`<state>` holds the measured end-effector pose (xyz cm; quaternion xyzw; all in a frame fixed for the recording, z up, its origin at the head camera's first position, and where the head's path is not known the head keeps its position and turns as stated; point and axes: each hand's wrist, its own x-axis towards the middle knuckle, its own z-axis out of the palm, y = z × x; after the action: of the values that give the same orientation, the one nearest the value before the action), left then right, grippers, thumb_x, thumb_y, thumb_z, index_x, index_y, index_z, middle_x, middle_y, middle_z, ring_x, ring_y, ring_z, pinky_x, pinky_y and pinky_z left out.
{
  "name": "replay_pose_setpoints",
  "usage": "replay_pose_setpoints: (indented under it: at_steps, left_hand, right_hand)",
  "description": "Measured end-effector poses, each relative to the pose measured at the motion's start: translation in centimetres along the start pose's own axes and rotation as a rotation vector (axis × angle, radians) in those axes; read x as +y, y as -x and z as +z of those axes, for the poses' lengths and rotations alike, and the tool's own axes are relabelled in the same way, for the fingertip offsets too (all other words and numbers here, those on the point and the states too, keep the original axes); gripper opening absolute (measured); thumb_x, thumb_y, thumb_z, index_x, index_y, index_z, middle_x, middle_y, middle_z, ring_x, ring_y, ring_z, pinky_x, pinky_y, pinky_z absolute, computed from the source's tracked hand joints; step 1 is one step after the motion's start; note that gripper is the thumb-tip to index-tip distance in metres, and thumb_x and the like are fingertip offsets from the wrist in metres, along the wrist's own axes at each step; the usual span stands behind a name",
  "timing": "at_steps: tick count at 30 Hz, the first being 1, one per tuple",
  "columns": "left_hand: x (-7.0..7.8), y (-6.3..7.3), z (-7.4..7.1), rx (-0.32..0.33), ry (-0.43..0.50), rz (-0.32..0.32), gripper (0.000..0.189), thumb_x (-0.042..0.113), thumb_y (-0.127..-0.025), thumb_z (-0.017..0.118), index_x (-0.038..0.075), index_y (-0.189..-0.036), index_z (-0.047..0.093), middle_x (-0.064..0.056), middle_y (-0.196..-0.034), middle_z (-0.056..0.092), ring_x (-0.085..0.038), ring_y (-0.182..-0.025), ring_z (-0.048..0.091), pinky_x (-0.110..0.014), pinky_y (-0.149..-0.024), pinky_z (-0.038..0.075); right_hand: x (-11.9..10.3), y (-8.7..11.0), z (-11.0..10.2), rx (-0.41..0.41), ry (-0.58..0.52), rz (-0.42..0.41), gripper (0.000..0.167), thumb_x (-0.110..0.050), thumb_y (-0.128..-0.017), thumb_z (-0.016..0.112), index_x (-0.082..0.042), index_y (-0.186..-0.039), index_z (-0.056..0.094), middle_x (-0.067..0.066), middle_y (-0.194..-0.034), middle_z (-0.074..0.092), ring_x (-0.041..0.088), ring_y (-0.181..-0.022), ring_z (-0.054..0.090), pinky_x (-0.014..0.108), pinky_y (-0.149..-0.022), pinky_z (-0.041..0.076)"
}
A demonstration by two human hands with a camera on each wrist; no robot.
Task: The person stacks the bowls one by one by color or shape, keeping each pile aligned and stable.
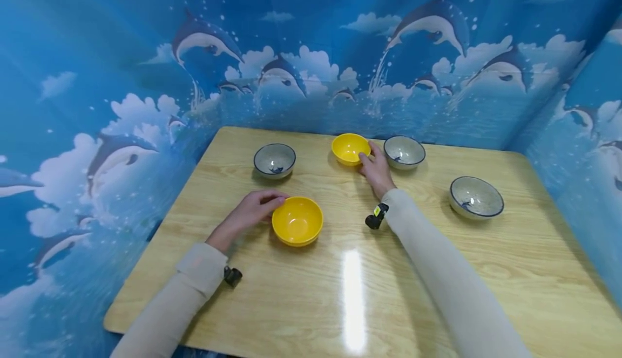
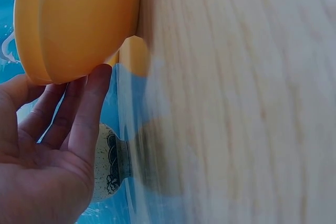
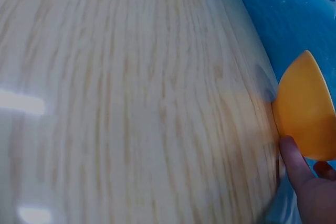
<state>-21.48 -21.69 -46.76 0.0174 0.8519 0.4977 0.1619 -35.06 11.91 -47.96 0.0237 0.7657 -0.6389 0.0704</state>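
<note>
Right of the left grip (image 1: 254, 210) (touching) sits the nearer yellow bowl (image 1: 297, 221).

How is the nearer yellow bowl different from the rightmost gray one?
The nearer yellow bowl is plain inside; the rightmost gray bowl has a dark blue marking there. The yellow bowl's rim matches its body, while the gray bowl's rim is dark. The left hand touches the yellow bowl; no hand touches the gray bowl. Both open upward.
</note>
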Motion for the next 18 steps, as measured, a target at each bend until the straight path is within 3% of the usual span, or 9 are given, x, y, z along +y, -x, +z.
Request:
replay_pose_setpoints:
  at_steps: [6, 18]
  left_hand:
    - [0.18, -0.06, 0.19, -0.001, 0.005, -0.007, 0.044, 0.046, -0.112, 0.061, 0.018, -0.145, 0.069, -0.009, -0.148, 0.067, -0.027, -0.126, 0.067, -0.039, -0.1, 0.065]
    - [0.19, 0.2, 0.11, 0.006, 0.007, 0.001, 0.044, 0.045, -0.113, 0.06, 0.017, -0.145, 0.069, -0.01, -0.148, 0.067, -0.028, -0.126, 0.067, -0.04, -0.1, 0.065]
  right_hand:
    - [0.25, -0.49, 0.01, 0.032, -0.108, 0.04, 0.066, -0.02, -0.118, 0.044, -0.024, -0.177, 0.013, 0.012, -0.182, 0.019, 0.033, -0.15, 0.052, 0.043, -0.119, 0.054]
    - [-0.23, -0.75, 0.39, 0.064, -0.201, 0.095, 0.068, -0.006, -0.114, 0.042, -0.019, -0.176, 0.018, 0.015, -0.178, 0.025, 0.034, -0.149, 0.053, 0.041, -0.118, 0.055]
